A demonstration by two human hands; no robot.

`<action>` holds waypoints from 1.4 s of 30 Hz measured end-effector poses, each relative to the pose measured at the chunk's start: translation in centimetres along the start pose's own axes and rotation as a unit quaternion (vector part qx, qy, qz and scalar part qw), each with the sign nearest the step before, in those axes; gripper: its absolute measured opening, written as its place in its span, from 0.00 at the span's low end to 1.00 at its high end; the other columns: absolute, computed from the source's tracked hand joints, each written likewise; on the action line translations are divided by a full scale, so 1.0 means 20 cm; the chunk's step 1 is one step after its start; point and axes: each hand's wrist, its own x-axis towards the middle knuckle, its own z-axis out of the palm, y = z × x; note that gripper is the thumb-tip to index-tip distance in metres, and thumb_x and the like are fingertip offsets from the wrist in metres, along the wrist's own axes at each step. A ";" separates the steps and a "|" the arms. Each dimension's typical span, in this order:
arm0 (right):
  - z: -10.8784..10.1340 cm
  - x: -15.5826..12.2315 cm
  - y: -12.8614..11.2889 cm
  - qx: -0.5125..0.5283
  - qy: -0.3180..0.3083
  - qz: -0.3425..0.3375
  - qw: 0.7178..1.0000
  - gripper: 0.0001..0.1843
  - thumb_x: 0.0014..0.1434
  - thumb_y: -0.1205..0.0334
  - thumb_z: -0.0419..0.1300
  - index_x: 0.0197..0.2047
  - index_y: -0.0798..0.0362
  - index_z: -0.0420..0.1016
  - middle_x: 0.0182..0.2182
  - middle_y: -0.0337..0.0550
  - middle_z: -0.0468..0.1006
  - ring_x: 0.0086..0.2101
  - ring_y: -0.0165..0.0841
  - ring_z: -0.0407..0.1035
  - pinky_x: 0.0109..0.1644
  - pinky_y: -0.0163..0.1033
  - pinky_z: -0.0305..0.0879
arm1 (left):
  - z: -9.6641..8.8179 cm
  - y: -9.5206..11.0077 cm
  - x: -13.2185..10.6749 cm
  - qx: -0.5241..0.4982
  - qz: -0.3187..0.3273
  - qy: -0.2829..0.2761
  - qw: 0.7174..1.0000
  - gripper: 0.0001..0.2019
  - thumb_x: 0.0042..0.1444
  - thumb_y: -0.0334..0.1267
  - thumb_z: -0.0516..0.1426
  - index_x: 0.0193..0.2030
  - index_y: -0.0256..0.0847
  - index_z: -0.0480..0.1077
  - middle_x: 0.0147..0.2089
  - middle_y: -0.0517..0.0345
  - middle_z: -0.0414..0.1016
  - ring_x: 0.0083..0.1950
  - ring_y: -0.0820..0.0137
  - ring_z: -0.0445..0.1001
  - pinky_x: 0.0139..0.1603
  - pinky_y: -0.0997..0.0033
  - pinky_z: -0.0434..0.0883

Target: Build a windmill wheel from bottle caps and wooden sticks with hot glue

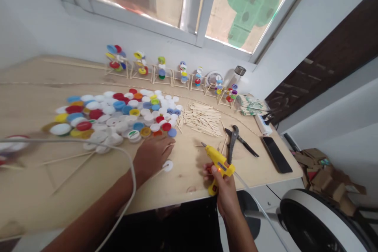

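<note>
Yellow glue gun (219, 160) was nr the front edge of the desk (183, 179), R hand (224, 183) w/ fingers wrapped round its handle. L hand (152, 155), beside a white disc (169, 168), had bent fingers; couldn't tell if gripping anything.

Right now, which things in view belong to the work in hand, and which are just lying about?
Work in hand, by the look of it:
- yellow glue gun, held in the right hand
- white disc, beside the left hand
- loose bottle caps
- piled wooden sticks

Probably just lying about:
- phone
- bottle
- small white fan
</note>
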 end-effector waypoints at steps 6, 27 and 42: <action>-0.03 0.03 -0.01 0.012 -0.002 0.014 1.000 0.22 0.51 0.42 0.72 0.38 0.52 0.80 0.38 0.49 0.84 0.33 0.36 0.76 0.35 0.39 0.72 | 0.09 0.12 0.19 0.020 0.069 -0.084 0.994 0.13 0.63 0.32 0.51 0.34 0.42 0.77 0.37 0.49 0.81 0.42 0.58 0.78 0.46 0.56 0.69; 0.05 -0.14 -0.09 -0.170 -0.132 -0.094 0.972 0.13 0.63 0.50 0.63 0.40 0.52 0.79 0.35 0.43 0.78 0.36 0.35 0.72 0.39 0.36 0.68 | -0.14 0.24 -0.17 -0.517 -0.346 -0.006 0.783 0.15 0.43 0.50 0.66 0.30 0.40 0.76 0.23 0.57 0.77 0.23 0.71 0.66 0.22 0.72 0.62; 0.17 -0.15 -0.09 -0.367 -0.144 -0.222 0.892 0.17 0.61 0.50 0.60 0.27 0.50 0.63 0.22 0.33 0.65 0.24 0.28 0.60 0.27 0.33 0.55 | -0.19 0.22 -0.25 -0.648 -0.485 0.024 0.587 0.24 0.24 0.48 0.75 0.30 0.38 0.82 0.23 0.56 0.77 0.23 0.73 0.69 0.20 0.76 0.62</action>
